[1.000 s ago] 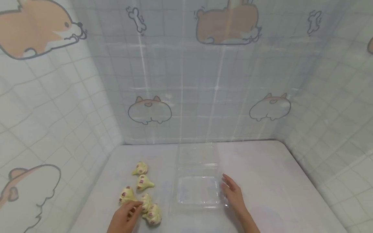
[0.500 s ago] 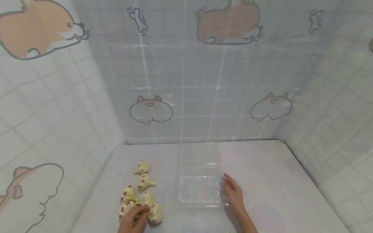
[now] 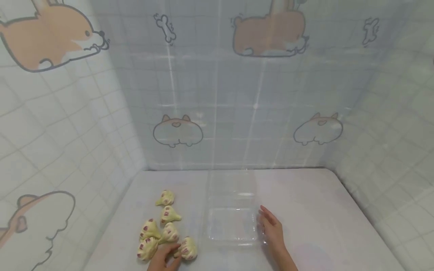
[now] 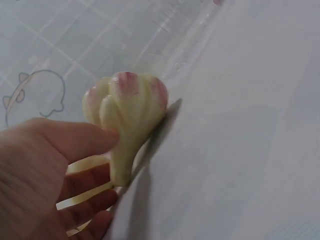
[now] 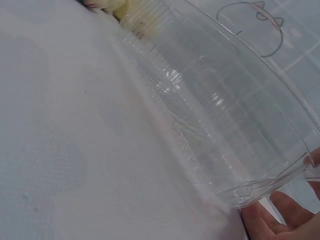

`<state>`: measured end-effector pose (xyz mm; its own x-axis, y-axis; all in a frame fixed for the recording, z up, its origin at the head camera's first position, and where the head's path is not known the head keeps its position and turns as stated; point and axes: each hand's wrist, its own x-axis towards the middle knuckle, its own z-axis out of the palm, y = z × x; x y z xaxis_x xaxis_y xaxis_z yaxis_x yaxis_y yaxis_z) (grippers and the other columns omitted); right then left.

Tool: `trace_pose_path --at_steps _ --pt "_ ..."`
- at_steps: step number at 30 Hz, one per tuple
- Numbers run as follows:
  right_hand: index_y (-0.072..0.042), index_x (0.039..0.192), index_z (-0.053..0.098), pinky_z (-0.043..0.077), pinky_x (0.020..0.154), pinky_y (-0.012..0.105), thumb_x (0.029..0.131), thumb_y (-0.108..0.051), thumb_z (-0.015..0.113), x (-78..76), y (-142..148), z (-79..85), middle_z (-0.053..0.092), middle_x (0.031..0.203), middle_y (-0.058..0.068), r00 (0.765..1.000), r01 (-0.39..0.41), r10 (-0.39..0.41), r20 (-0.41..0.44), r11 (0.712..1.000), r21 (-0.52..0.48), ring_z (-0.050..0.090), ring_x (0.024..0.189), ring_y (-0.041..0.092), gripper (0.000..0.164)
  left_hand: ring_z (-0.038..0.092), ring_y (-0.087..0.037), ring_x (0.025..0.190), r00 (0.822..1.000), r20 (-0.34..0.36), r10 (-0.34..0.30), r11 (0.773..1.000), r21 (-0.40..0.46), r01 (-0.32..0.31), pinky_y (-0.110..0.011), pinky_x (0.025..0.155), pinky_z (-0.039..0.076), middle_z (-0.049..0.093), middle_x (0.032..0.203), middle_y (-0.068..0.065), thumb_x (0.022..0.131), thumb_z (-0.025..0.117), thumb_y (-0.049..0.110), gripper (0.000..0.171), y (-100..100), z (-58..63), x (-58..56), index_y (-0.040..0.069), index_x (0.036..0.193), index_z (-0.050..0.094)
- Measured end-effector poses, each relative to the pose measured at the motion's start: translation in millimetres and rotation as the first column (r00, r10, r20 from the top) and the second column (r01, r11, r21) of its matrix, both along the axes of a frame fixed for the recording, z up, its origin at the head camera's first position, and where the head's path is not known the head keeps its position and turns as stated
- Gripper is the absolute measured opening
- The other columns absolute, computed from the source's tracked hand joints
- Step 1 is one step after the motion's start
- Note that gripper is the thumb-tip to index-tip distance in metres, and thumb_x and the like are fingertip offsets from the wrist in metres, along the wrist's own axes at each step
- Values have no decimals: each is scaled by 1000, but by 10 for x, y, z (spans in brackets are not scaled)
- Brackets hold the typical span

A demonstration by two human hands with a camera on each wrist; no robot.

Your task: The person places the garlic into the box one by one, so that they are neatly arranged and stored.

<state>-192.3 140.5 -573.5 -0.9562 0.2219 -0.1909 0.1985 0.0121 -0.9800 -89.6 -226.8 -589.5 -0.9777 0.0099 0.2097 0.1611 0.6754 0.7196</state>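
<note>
With thumb and fingers, my left hand pinches the stem of a pale garlic bulb, pink at its tips. In the head view this bulb lies at the right of the group, nearest the plastic container. At the container's right side is my right hand, its fingers loosely extended. The right wrist view has its fingertips right at the edge of the clear container. That container stands with its lid folded back, and its tray shows only see-through plastic.
Several more garlic bulbs lie on the left of the pale table: one at the back, another just in front of it, and a cluster beside my left hand. Tiled sheeting with cartoon dogs walls in the back and sides.
My left hand has moved right, away from the left bulbs, and now pinches the front right bulb, which has shifted slightly right. My right hand stays beside the container.
</note>
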Motion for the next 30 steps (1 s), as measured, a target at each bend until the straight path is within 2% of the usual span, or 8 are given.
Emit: trace_pose_path --at_steps 5,12,16,19,21,25,27,30 --pt "-11 141 50 44 97 47 96 -12 53 19 22 -25 48 141 19 1000 10 -9 11 1000 -7 49 126 35 45 62 -22 102 985 151 -83 991 -90 97 -36 83 51 67 110 -3 80 80 29 40 -12 4 -59 8 111 67" --pt "-9 139 52 46 95 44 98 -13 55 29 27 -38 51 139 20 999 15 -16 -35 999 -29 51 123 34 42 63 -26 98 987 157 -45 981 -179 73 -42 82 50 68 100 2 77 81 36 35 -8 -17 -125 12 101 71" --pt "-9 138 55 48 93 40 97 -10 56 22 -1 -41 53 138 17 998 38 -39 -40 999 -36 52 123 31 41 64 -25 97 979 188 -83 982 -151 113 -39 81 51 68 97 4 81 77 42 34 -67 2 -174 14 98 73" --pt "-8 136 56 47 95 41 95 -9 55 23 -13 -42 53 138 15 998 53 -54 -35 998 -28 51 124 31 41 63 -15 91 987 127 -99 987 -116 114 -33 76 51 68 94 6 81 78 37 27 -85 -1 -159 15 95 74" --pt "-7 136 56 46 96 41 95 -10 55 24 -21 -45 52 139 14 998 57 -58 -35 998 -27 50 125 30 41 61 -7 83 994 86 -74 994 -73 80 -28 70 50 67 89 10 80 80 32 22 -89 -12 -134 16 94 75" --pt "-7 135 56 46 96 40 96 -11 55 27 -37 -57 54 138 13 997 62 -63 -36 998 -26 52 124 29 39 56 4 77 996 90 -1 999 -46 5 -23 67 49 65 85 16 80 80 33 22 -102 -9 -67 17 95 77" --pt "-8 134 57 47 95 39 96 -11 55 32 -40 -54 54 137 13 997 61 -62 -37 998 -22 52 123 29 39 56 5 77 997 80 8 998 -57 -3 -22 66 49 66 86 16 82 78 34 23 -109 6 -44 16 96 77" --pt "-9 134 58 47 94 38 95 -11 55 33 -33 -41 55 137 12 997 62 -63 -40 998 -22 52 123 29 39 58 3 71 994 -107 21 1000 -13 -23 -20 61 48 68 83 13 79 81 20 19 -84 10 -57 12 95 77"
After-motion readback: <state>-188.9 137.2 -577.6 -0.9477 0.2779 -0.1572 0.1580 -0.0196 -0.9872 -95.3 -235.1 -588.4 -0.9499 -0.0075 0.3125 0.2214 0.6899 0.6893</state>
